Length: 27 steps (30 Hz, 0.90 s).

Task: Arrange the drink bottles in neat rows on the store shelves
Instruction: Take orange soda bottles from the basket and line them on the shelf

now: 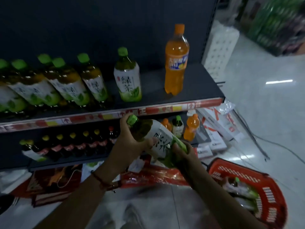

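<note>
We read 绿茶 on the white label of the green tea bottle standing left of the tall orange soda bottle, whose blue band's lettering is too blurred for us.

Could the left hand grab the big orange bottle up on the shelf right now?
Probably not yet. The left hand is busy holding the green tea bottle together with the right hand. Nothing stands in front of the orange bottle, though.

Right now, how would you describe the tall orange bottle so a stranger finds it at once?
Look at the upper dark shelf with the red price strip. Past the green tea bottles, near the right end, stands the orange soda bottle, alone. It is taller, orange-capped, filled with orange drink.
</note>
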Tool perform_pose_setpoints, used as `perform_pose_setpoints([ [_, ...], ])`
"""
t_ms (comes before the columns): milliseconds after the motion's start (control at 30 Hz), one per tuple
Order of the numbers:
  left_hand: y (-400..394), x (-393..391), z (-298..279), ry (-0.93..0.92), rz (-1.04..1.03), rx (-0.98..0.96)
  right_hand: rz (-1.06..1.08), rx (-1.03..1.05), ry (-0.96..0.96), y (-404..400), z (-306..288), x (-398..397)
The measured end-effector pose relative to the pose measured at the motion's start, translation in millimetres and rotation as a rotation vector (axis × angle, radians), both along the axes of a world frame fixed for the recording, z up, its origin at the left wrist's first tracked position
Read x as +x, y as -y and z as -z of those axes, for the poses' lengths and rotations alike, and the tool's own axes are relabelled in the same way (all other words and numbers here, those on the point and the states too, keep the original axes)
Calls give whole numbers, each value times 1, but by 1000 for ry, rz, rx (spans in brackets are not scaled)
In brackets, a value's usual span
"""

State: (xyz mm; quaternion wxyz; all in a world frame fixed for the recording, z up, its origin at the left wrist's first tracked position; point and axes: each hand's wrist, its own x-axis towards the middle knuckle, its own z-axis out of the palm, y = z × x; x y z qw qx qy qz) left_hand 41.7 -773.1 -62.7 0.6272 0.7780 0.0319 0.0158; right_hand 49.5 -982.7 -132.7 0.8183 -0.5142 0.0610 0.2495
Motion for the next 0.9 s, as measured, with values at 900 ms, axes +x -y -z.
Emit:
perform_pose_setpoints([
  [900,-43,222,-102,527,216,1325,227,-1028,468,-110,-61,175],
])
